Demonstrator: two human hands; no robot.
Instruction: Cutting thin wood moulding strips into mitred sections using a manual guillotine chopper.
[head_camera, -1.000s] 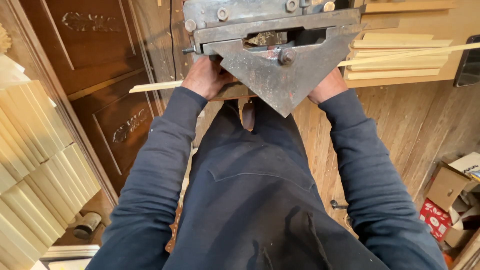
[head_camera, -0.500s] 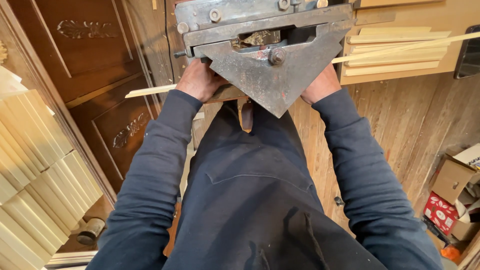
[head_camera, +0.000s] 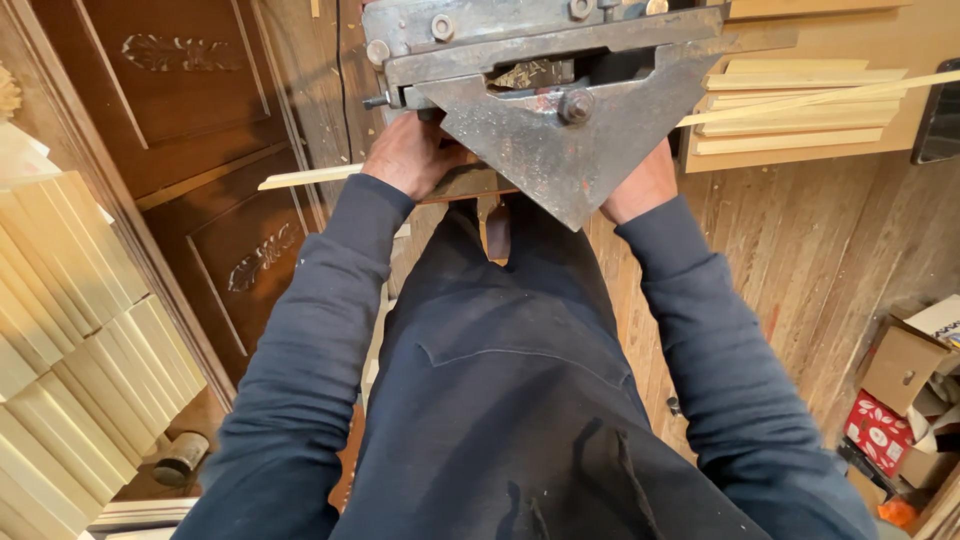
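Wooden floorboards and dark carved door panels surround a grey triangular metal cutting machine at twelve o'clock. Under it, the left hand closes on a thin pale wooden strip; the right hand is half hidden, its grip unclear. Cut pale strips stacked on a shelf at two o'clock suggest the work is partly done, with this strip still uncut.
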